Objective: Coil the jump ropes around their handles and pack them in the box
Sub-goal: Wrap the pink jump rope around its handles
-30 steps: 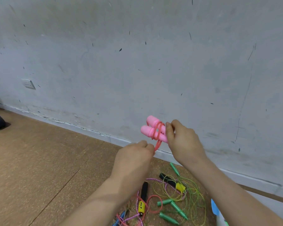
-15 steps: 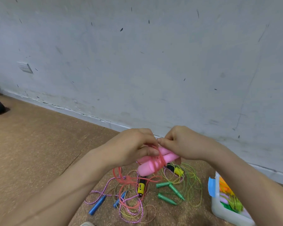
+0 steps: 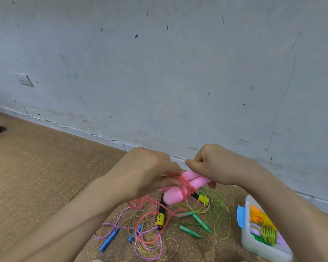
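Seen from my remote station through the head camera: the person's two hands met above a cork-brown floor (image 3: 36,176), close to a scuffed grey wall (image 3: 159,72). The right hand (image 3: 218,165) gripped a pair of pink handles (image 3: 189,184) by their far ends, fingers curled over the top and the thumb showing underneath. The handles lay side by side, slanting down toward the left. The left hand (image 3: 146,171), its fingers curled, pinched the coral rope (image 3: 186,188) where several turns crossed the middle of the handles. The rest of that rope trailed down to the floor in loose loops.

Beneath the hands, I made out a tangle of other jump ropes: green handles (image 3: 199,220) with thin green rope (image 3: 222,210), two blue handles (image 3: 110,239) on a purple braided rope (image 3: 112,225), and a black-and-yellow handle (image 3: 161,214).

The box (image 3: 254,244), white plastic, sat on the floor at the lower right, well apart from the pink handles and beside the right forearm. It held coiled ropes in orange, yellow, green and purple. A blue flap (image 3: 241,216) stood at its near-left corner. A wall socket (image 3: 24,80) showed at far left.
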